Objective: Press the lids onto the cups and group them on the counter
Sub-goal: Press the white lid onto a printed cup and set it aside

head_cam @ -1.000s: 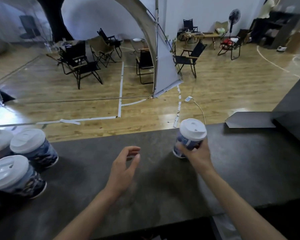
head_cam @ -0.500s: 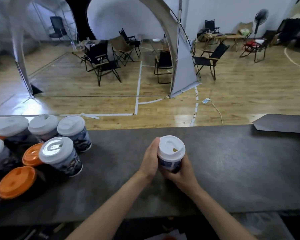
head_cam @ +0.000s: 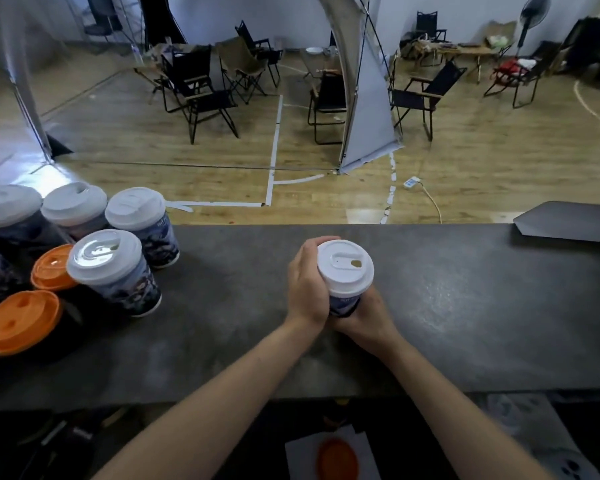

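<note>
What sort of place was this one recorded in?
Probably a mock café setup in a large hall or studio: a dark counter holding grouped lidded cups, left hand and right hand gripping another cup, a taped wood floor, folding chairs and a standing fan beyond.

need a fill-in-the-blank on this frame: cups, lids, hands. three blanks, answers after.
1. The held cup is gripped by the left hand and right hand; its lid is ____.
2. The grouped cups stand at the counter's ____ end.
3. The group's non-white lids are ____.

Missing words: white; left; orange.
</note>
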The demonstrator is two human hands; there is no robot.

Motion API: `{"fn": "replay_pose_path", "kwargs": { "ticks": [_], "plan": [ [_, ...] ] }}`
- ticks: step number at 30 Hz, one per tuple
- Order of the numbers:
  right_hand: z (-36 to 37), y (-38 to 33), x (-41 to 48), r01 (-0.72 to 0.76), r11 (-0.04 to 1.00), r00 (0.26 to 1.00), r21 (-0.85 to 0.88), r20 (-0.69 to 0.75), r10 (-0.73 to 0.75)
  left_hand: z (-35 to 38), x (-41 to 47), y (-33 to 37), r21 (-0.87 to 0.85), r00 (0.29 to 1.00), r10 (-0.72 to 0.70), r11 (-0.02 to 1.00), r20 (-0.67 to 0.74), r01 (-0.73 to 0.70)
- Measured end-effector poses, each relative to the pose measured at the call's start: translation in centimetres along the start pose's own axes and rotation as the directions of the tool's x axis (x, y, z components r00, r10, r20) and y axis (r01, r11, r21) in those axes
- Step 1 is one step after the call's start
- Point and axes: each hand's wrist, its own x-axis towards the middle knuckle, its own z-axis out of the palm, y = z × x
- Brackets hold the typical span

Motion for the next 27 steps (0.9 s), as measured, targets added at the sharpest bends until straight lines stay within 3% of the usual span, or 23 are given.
{"fn": "replay_pose_path", "kwargs": {
  "ticks": [5, 12, 14, 19, 25, 27],
  "plan": [
    [-0.1, 1.0, -0.1, -0.025, 1.000, 1.000, -0.014, -0.001, 0.025, -0.8, 0.9, 0.5, 0.003, 0.965, -0.219, 0.975, 0.145, 0.221],
    [-0.1, 1.2, 0.5, 0.015, 0.999, 0.999, -0.044, 0.032, -0.014, -1.0, 0.0, 0.2, 0.078, 0.985, -0.140, 0.988, 0.099, 0.132],
    [-0.1, 1.1, 0.6, 0.000, 0.999, 1.000, -0.041, 0.022, 0.001, -1.0, 0.5, 0.2, 0.074, 0.978, -0.179, 0.982, 0.105, 0.172],
    [-0.7, 1.0, 0.1, -0.020, 0.997, 0.998, -0.072, 0.057, 0.024, -1.3, 2.0, 1.8, 0.078, 0.889, -0.303, 0.953, 0.343, 0.294],
    [-0.2, 0.7, 0.3, 0.023, 0.999, 0.997, -0.031, 0.076, -0.020, -1.5, -0.2, 1.4, 0.041, 0.982, -0.139, 0.990, 0.130, 0.135],
    [-0.3, 0.8, 0.4, 0.027, 0.998, 0.998, -0.048, 0.060, -0.024, -1.7, 0.3, 1.9, 0.090, 0.971, -0.168, 0.984, 0.173, 0.154]
  ]
}}
